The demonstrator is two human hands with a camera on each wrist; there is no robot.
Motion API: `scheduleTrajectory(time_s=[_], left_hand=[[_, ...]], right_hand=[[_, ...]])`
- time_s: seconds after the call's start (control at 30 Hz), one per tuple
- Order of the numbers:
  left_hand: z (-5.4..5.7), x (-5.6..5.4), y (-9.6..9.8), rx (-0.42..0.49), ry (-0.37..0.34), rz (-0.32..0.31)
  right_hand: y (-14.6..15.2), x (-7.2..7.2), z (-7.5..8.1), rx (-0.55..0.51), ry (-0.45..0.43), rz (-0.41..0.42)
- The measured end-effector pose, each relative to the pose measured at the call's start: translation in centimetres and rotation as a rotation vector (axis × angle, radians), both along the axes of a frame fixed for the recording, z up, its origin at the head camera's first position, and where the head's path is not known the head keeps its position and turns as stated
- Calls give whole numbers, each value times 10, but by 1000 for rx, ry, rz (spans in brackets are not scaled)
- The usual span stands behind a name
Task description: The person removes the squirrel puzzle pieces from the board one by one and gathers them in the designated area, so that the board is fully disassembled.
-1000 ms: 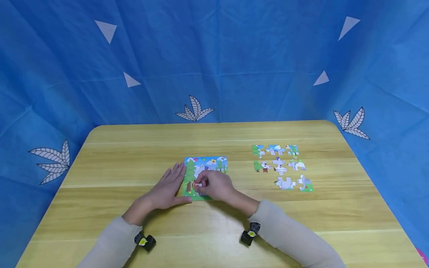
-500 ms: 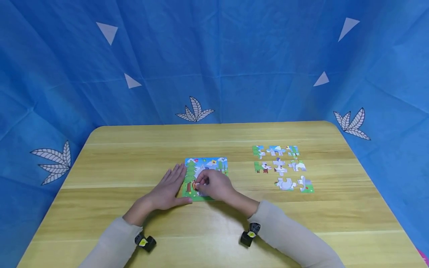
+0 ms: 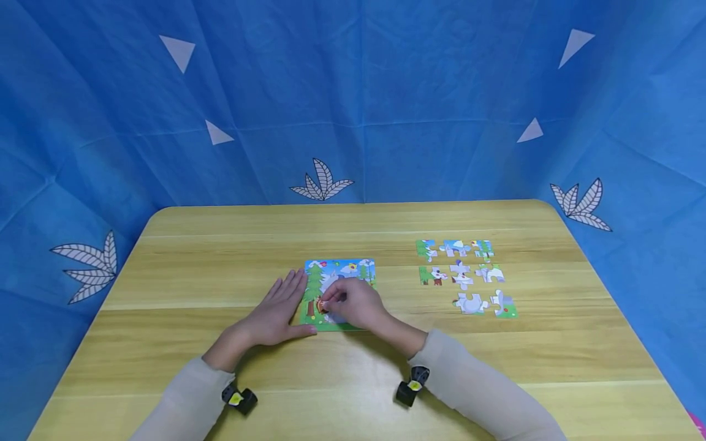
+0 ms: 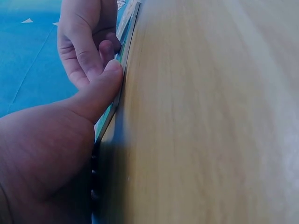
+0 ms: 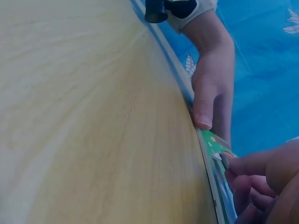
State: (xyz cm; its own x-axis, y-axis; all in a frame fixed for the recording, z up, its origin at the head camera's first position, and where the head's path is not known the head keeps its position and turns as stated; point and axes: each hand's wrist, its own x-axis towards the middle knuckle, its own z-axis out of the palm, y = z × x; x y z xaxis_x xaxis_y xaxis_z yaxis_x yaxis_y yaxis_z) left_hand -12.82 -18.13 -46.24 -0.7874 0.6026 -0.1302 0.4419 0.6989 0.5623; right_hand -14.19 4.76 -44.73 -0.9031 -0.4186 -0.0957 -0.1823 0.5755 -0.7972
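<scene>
A colourful jigsaw puzzle board [image 3: 314, 283] with trees and sky lies on the wooden table. My left hand [image 3: 277, 311] rests along its left side with straight fingers, and the thumb touches the near left corner. Over the board's lower left part, my right hand [image 3: 355, 302] pinches a small puzzle piece [image 5: 224, 161] between thumb and fingertip. The right wrist view shows this piece tilted up from the board surface. Much of the board's middle is hidden behind the right hand. In the left wrist view the left thumb [image 4: 110, 77] presses the board's near edge.
To the right of the board, several loose puzzle pieces [image 3: 461, 274] lie apart in rough rows on the wooden table [image 3: 353, 392]. A blue cloth [image 3: 353, 92] with white leaf and triangle prints hangs behind and beside the table. Each wrist wears a small black camera.
The right hand's fingertips have shifted very slightly over the same spot on the board. The left hand and the loose pieces have stayed in place.
</scene>
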Motion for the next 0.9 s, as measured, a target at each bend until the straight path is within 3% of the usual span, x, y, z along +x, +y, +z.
scheduleTrajectory(time_s=[0.17,0.5,0.9], left_hand=[[-5,-2,-1,-38,4,8],[-6,-4,-1,-71,-32,18],[-10,-4,-1,-70,-26,23]], right_hand=[[3,-2,-1,-87,-27,8],[20,-7,5,-227,-160,-22],[66,-7,12,-244,-273,-71]])
